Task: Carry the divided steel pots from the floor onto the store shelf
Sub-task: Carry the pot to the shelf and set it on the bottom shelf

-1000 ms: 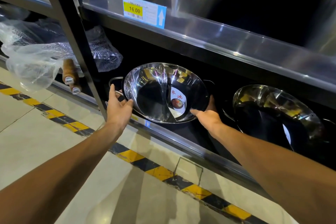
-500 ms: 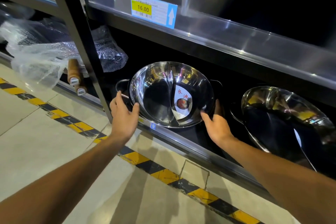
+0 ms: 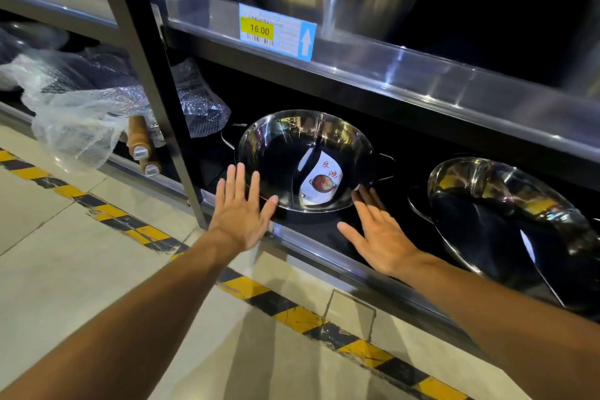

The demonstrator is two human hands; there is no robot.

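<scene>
**Seating a divided pot on the bottom shelf**

Resting tilted on the dark bottom shelf (image 3: 324, 230), the divided steel pot (image 3: 305, 161) is leaning with its open mouth facing near and its far rim raised. Both hands are lying flat and spread wide, gripping nothing. The left hand (image 3: 242, 214) is touching the pot's near-left rim with its fingertips, while the right hand (image 3: 381, 237) is reaching the near-right rim, just below the right loop handle (image 3: 386, 167). The pot is lying directly far of both hands, its handle-to-handle axis running left to right; the left hand is sitting marginally nearer. Its two compartments are holding only a paper label (image 3: 319, 183), lying in the right compartment. A second divided pot (image 3: 506, 221) is leaning further right, apparently empty.
</scene>
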